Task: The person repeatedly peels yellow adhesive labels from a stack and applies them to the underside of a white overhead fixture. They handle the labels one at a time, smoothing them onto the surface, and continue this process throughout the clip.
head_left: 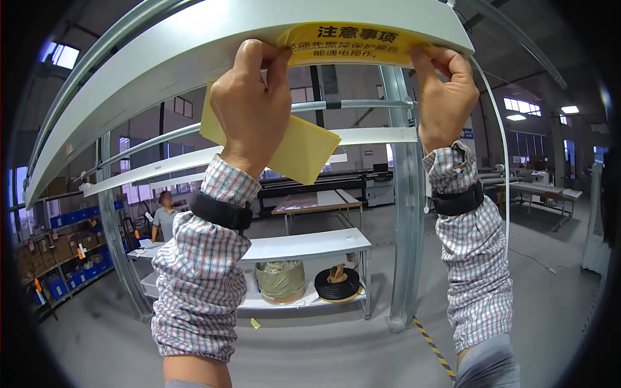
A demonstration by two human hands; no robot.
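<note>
Checked sleeves are standing foremost; left hand and right hand are pinching a yellow label by its ends along the white beam, near its right corner. Presumably light, limp, tacky, it is favouring corner holds.

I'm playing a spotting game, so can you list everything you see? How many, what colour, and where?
beam: one, white, across the top
label: one, yellow, against the beam's right part
paper: at least one piece, pale yellow, below-left of the label
posts: at least two, grey, left and right
bench: one, white, centre
lined bin: one, greenish, under the bench
coil: one, black, beside the lined bin
scrap: one, yellow, on the floor
striped tape: one clear strip, yellow-black, floor, right
boxes: several, blue, far left
person: one, grey top, background left
sleeves: two, checked, lower left and right
wristbands: two, black, over the sleeves
left hand: one, bare, pinching the label's left end
right hand: one, bare, pinching its right end
</note>
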